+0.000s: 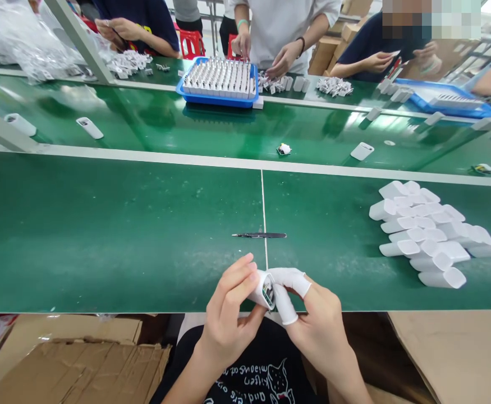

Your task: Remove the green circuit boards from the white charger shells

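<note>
My left hand (227, 314) and my right hand (312, 322) meet at the near edge of the green table (114, 235). Between them they grip a small white plastic shell (265, 289) whose open end shows a circuit board inside. The right hand's thumb and forefinger wear white finger cots and pinch the shell's open end. The left hand's fingers wrap its other end. A pair of dark tweezers (260, 235) lies flat on the table just beyond the hands.
A heap of several white shells (432, 235) lies to the right. Beyond a white strip runs a green conveyor belt (211, 126) carrying single white parts. Other people work at the far side by a blue tray (220, 81). Cardboard boxes (72, 362) stand below left.
</note>
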`<state>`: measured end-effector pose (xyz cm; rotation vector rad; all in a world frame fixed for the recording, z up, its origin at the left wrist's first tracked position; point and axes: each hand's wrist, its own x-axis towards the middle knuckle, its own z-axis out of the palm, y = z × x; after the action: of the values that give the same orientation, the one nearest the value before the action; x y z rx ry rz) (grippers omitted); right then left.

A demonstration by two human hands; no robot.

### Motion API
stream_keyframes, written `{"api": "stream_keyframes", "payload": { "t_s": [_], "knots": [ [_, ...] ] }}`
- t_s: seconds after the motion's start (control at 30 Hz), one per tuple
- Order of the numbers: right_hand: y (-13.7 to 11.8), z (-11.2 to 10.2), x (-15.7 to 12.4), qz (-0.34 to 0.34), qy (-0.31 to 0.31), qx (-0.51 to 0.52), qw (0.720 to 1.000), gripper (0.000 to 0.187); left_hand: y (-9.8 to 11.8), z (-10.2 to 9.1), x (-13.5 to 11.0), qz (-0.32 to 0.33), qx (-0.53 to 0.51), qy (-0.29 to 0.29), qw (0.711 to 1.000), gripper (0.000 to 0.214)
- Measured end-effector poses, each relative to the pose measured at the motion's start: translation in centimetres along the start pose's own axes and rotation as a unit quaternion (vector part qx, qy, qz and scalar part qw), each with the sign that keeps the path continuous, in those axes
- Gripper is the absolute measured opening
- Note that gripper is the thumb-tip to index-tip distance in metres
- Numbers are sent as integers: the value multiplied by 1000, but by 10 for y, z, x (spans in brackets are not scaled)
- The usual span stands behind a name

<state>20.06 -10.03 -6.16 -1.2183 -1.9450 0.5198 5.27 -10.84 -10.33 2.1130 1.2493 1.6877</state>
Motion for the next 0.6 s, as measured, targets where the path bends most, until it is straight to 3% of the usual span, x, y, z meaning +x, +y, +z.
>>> {"api": "stream_keyframes", "payload": {
  "t_s": [0.6],
  "knots": [
    [-7,1,5,14,45,16,999,18,4,-1,-4,0,-12,-5,1000,46]
  ]
}}
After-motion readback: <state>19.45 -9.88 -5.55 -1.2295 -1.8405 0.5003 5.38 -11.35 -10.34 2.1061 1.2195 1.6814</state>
